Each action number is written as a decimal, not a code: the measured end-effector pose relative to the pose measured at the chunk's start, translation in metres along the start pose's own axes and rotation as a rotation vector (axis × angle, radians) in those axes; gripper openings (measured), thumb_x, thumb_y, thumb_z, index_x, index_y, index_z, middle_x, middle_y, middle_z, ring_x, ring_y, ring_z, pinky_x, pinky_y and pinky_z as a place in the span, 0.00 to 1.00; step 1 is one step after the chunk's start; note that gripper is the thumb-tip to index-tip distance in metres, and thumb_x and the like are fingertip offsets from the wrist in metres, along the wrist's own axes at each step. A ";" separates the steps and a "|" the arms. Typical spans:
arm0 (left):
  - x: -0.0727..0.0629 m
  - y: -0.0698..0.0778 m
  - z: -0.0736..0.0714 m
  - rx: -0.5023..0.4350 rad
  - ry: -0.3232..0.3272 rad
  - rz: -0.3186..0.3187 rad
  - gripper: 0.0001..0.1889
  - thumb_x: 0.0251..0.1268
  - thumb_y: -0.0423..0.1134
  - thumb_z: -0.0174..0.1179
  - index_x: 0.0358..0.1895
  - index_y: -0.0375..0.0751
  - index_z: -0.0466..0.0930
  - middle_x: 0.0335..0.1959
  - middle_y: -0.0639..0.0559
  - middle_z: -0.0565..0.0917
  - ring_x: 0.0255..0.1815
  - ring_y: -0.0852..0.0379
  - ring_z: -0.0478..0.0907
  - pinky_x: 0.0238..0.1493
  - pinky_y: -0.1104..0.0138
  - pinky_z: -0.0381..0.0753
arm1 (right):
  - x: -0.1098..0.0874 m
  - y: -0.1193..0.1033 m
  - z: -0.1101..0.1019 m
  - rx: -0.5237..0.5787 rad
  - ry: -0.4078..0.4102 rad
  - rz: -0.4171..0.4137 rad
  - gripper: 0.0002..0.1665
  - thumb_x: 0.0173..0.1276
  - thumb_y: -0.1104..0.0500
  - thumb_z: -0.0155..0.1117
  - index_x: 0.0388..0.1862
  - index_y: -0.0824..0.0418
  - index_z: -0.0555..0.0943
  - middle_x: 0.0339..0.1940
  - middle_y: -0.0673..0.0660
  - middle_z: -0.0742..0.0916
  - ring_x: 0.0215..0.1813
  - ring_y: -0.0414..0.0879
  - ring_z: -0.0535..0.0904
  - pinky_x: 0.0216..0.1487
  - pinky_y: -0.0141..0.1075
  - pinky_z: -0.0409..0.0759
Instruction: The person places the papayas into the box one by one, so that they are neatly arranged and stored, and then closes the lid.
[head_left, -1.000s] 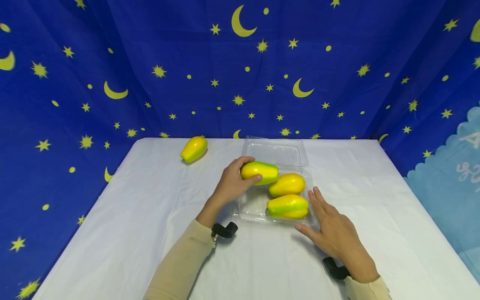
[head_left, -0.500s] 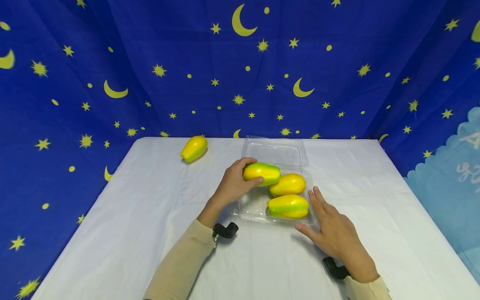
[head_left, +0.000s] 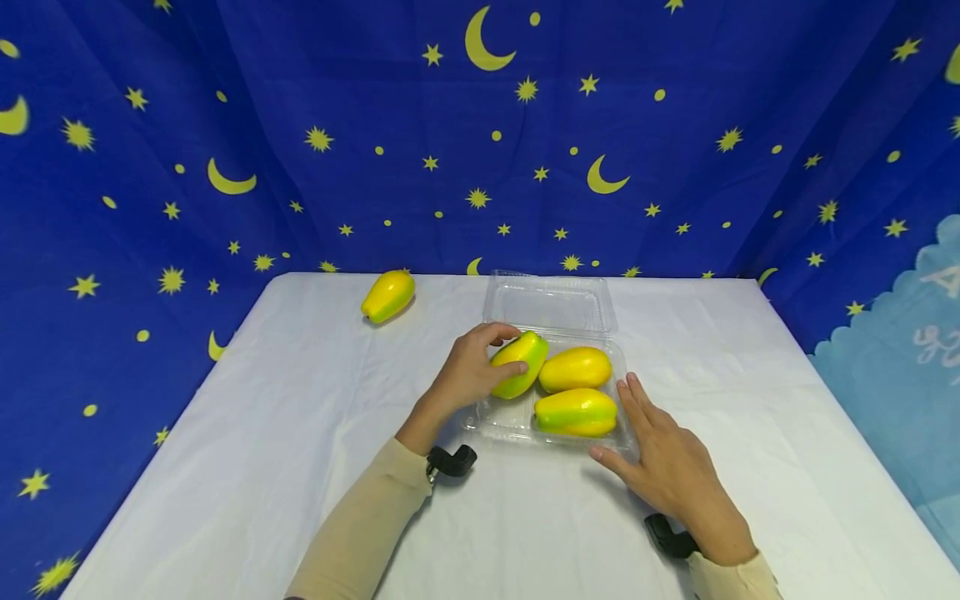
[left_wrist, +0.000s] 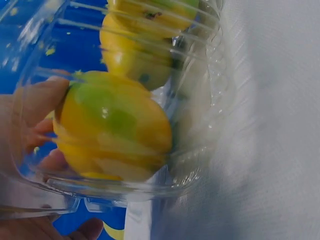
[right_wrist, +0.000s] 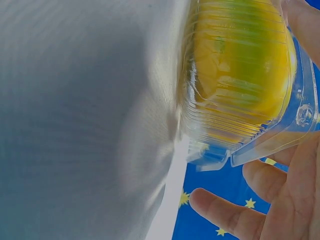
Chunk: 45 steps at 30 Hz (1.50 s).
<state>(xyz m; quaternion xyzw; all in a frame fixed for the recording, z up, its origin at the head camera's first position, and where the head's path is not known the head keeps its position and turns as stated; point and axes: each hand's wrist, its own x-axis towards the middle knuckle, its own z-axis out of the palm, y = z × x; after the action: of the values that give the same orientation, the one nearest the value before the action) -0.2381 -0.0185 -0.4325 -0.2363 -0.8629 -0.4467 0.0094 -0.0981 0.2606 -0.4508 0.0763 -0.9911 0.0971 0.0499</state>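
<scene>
My left hand (head_left: 471,365) holds a yellow-green papaya (head_left: 522,363) by its left end, thumb on the near side and fingers over the far side. The papaya sits tilted in the left part of a clear plastic clamshell box (head_left: 504,427). Two more papayas lie in the box's right half, a yellow one (head_left: 576,370) behind a green-streaked one (head_left: 576,412). My right hand (head_left: 667,457) rests with straight fingers at the box's right wall. Through that wall the right wrist view shows a papaya (right_wrist: 240,65). In the left wrist view the held papaya (left_wrist: 112,125) shows behind clear plastic.
Another papaya (head_left: 388,297) lies near the back left of the white-covered table (head_left: 247,450). The box's lid (head_left: 551,304) lies folded back behind its base. A blue cloth (head_left: 360,108) with stars and moons hangs behind the table.
The held papaya has turned from lying crosswise to slanting and come down and nearer into the box's left part. My right hand has stayed in place.
</scene>
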 end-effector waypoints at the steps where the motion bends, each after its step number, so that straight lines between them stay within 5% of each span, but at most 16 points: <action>1: 0.000 0.000 0.000 0.001 -0.003 0.002 0.23 0.61 0.49 0.71 0.59 0.52 0.79 0.58 0.54 0.82 0.60 0.52 0.78 0.62 0.54 0.78 | 0.000 0.000 0.000 0.000 -0.001 0.002 0.62 0.64 0.21 0.52 0.83 0.56 0.48 0.85 0.57 0.53 0.71 0.65 0.71 0.54 0.61 0.79; 37: -0.001 0.004 -0.010 0.003 0.005 0.000 0.26 0.64 0.53 0.68 0.64 0.50 0.78 0.61 0.57 0.81 0.62 0.52 0.76 0.62 0.52 0.78 | 0.002 -0.003 -0.004 0.000 -0.031 0.020 0.62 0.65 0.22 0.53 0.84 0.55 0.46 0.85 0.57 0.53 0.71 0.67 0.71 0.56 0.64 0.77; 45: 0.000 0.002 -0.018 -0.005 0.062 0.002 0.26 0.63 0.55 0.68 0.63 0.53 0.78 0.60 0.53 0.81 0.61 0.53 0.76 0.62 0.51 0.77 | 0.002 -0.003 -0.003 -0.006 -0.022 0.010 0.61 0.65 0.22 0.54 0.84 0.55 0.46 0.84 0.58 0.54 0.71 0.66 0.71 0.54 0.63 0.78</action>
<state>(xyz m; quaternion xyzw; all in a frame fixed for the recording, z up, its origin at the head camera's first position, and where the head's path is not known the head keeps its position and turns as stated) -0.2411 -0.0310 -0.4203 -0.2229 -0.8608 -0.4562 0.0360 -0.0989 0.2582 -0.4473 0.0721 -0.9922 0.0936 0.0388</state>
